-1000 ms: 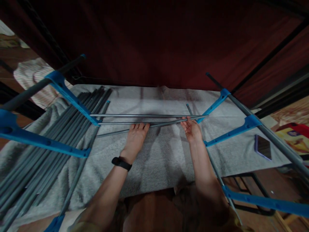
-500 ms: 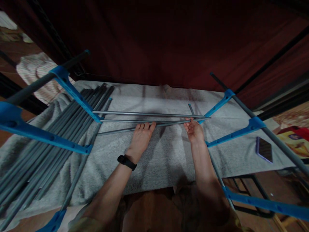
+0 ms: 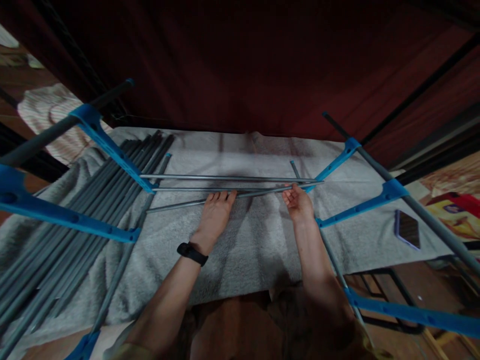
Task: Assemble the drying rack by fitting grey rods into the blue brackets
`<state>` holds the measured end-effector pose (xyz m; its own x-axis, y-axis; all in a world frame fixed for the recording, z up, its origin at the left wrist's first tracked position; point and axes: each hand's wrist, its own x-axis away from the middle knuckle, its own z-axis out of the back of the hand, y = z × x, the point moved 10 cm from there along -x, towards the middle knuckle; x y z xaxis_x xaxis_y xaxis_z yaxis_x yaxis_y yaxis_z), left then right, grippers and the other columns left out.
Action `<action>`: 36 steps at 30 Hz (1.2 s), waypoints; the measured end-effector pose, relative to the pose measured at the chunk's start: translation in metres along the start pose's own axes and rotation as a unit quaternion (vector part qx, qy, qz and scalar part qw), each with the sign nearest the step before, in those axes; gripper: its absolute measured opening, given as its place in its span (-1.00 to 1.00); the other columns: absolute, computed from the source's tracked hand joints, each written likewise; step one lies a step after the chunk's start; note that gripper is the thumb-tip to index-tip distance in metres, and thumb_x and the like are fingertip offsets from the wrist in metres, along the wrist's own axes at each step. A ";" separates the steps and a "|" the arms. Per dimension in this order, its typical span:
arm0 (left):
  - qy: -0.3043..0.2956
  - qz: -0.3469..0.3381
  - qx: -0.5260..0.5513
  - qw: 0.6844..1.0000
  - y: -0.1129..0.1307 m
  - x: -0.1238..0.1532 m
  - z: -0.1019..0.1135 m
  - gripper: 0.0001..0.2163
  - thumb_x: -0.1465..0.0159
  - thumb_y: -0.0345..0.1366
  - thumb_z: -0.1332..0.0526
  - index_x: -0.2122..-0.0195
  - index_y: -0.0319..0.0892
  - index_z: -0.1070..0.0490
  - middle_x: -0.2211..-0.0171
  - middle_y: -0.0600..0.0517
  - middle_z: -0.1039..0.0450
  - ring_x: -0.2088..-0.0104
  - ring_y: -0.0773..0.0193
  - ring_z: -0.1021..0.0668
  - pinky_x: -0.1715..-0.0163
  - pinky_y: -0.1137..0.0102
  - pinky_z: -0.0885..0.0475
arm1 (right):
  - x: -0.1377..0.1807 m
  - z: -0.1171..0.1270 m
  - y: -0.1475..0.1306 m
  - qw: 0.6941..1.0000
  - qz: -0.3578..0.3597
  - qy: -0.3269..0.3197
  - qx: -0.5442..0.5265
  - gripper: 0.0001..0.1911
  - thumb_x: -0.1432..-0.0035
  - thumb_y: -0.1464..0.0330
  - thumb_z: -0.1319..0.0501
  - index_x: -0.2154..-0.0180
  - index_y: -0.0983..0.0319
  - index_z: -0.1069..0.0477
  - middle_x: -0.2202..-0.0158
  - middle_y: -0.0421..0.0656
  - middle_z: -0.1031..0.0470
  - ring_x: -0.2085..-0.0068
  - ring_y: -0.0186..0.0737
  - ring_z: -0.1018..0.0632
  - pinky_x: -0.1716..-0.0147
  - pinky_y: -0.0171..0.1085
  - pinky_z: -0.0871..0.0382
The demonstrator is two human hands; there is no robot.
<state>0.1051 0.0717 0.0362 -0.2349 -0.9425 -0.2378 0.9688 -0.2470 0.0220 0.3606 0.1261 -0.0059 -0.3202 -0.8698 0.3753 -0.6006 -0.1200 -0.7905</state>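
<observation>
A thin grey metal tube (image 3: pixel 262 191) lies slantwise across the middle, its right end higher in view. My left hand (image 3: pixel 217 210), with a black band at the wrist, closes over it from above near its middle. Toward the tube's right end, my right hand (image 3: pixel 299 201) pinches it with the palm turned up. Two more crossbars, the farther one (image 3: pixel 225 177) and the nearer one (image 3: pixel 180 189), run between the left blue bracket (image 3: pixel 116 155) and the right blue bracket (image 3: pixel 333 162). The held tube's right end crosses in front of the right bracket.
Several loose grey tubes (image 3: pixel 86 205) lie on the grey blanket (image 3: pixel 258 250) at left. Upright frame sides with lower blue arms (image 3: pixel 360 211) stand either side. A phone (image 3: pixel 407 229) rests at right, beside a yellow-red package (image 3: pixel 455 215). A dark red curtain (image 3: pixel 240 70) hangs behind.
The view has shifted slightly, so everything sits a little farther left. Both hands keep their hold on the slanted tube, which has hardly moved against the frame.
</observation>
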 end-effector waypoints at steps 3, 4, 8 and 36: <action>0.001 0.002 0.001 1.000 -0.002 0.000 0.003 -0.53 -0.34 -0.54 0.09 -0.23 -0.19 -0.31 0.06 -0.17 -0.50 0.08 0.05 -0.54 -0.01 0.16 -0.34 | -0.001 0.000 0.002 1.000 -0.014 0.006 -0.009 -0.84 -0.26 0.48 -0.16 0.40 0.21 -0.38 0.47 -0.24 -0.58 0.46 -0.44 -0.54 0.37 -0.45 -0.53; 0.000 0.002 0.001 1.000 -0.002 -0.001 0.003 -0.53 -0.34 -0.54 0.08 -0.22 -0.19 -0.32 0.06 -0.17 -0.50 0.07 0.05 -0.54 -0.01 0.16 -0.34 | -0.001 0.000 0.002 1.000 -0.017 0.009 -0.011 -0.84 -0.26 0.49 -0.16 0.40 0.22 -0.38 0.48 -0.24 -0.58 0.47 -0.44 -0.54 0.38 -0.45 -0.54; -0.005 -0.005 0.010 1.000 0.000 0.000 0.004 -0.55 -0.34 -0.54 0.07 -0.19 -0.18 -0.36 0.06 -0.17 -0.51 0.06 0.05 -0.54 -0.01 0.16 -0.34 | -0.001 0.002 0.004 0.999 -0.030 0.019 -0.021 -0.84 -0.24 0.51 -0.14 0.40 0.23 -0.37 0.49 -0.23 -0.57 0.48 -0.43 -0.55 0.41 -0.44 -0.55; -0.007 0.015 0.080 0.997 -0.040 -0.002 0.012 -0.53 -0.27 -0.54 0.04 -0.12 -0.15 -0.45 0.01 -0.12 -0.55 0.03 0.04 -0.57 -0.03 0.15 -0.36 | 0.000 0.000 0.007 0.997 -0.060 0.023 -0.031 -0.80 -0.25 0.52 -0.10 0.39 0.19 -0.39 0.51 -0.25 -0.57 0.51 -0.42 -0.55 0.44 -0.45 -0.53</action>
<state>0.0663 0.0808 0.0477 -0.2090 -0.9526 -0.2211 0.9504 -0.2511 0.1834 0.3570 0.1256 -0.0113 -0.2759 -0.8274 0.4891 -0.6806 -0.1911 -0.7073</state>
